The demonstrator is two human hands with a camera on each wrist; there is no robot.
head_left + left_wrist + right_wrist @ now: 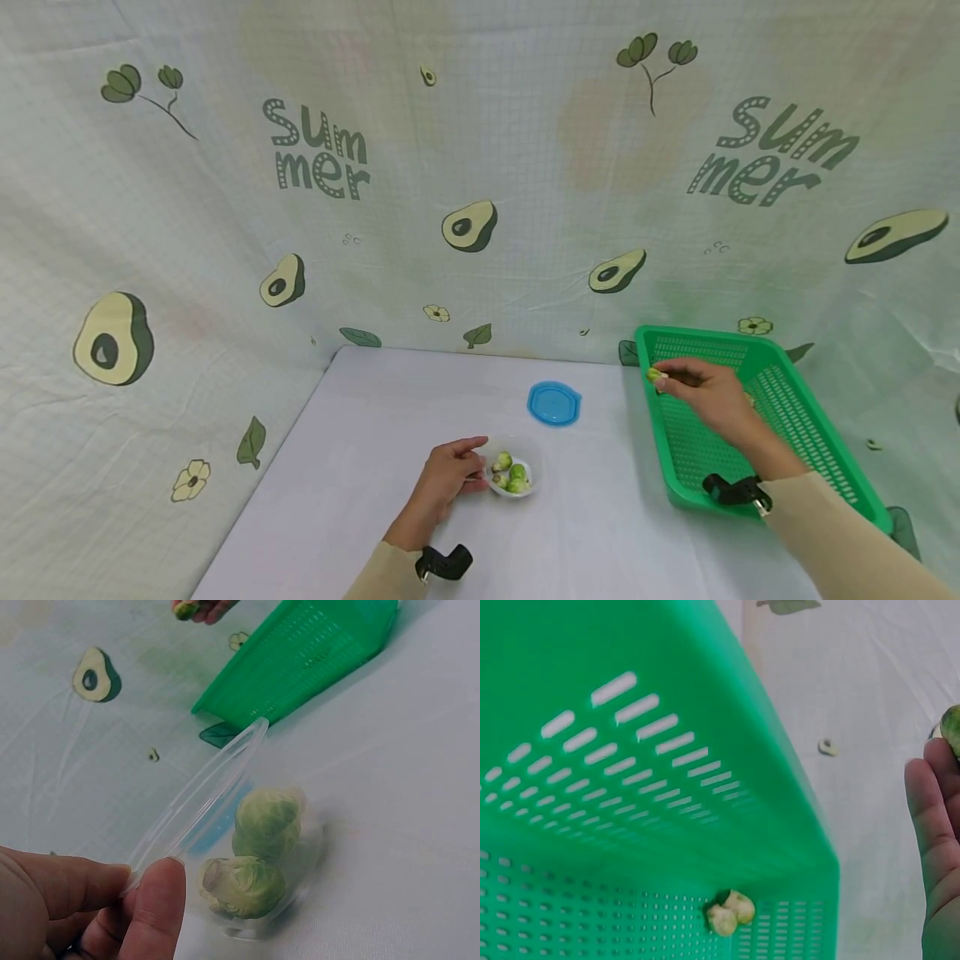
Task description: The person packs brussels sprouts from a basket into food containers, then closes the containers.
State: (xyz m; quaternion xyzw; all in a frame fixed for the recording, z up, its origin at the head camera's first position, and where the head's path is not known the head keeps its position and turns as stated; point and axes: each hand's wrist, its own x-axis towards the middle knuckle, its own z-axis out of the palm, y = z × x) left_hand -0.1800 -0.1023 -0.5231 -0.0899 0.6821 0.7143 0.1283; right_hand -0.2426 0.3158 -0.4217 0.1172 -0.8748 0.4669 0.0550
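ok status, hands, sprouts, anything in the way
Left hand gripping clear bowl, brussels sprouts inside. Right hand pinching one sprout, raised by green basket. Blue lid beyond bowl; no obstruction seen.

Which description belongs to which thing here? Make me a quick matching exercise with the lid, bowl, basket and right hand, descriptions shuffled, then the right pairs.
1. Lid
2. Bowl
3. Basket
4. Right hand

A. Green, with slotted sides
B. Pinching a sprout
C. Clear, its rim pinched by the left hand
D. Blue, lying flat on the table

Pairs: 1-D, 2-C, 3-A, 4-B
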